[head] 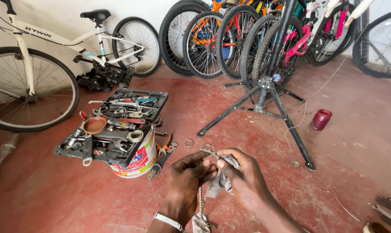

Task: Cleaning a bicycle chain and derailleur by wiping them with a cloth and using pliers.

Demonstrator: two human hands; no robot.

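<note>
My left hand (187, 177) and my right hand (242, 174) meet low in the middle of the view. Both pinch a bicycle chain (210, 151) that rises above my fingertips and hangs down between my wrists. My right hand also presses a grey rag (216, 186) around the chain. A silver bracelet (168, 221) circles my left wrist.
An open black tool case (113, 127) rests on a white bucket (137, 164) to my left. Pliers (163, 151) and a metal ring (189, 143) lie by it. A black repair stand (264, 92) spreads its legs ahead. A red jar (321, 119) stands at right, bicycles (230, 39) along the wall.
</note>
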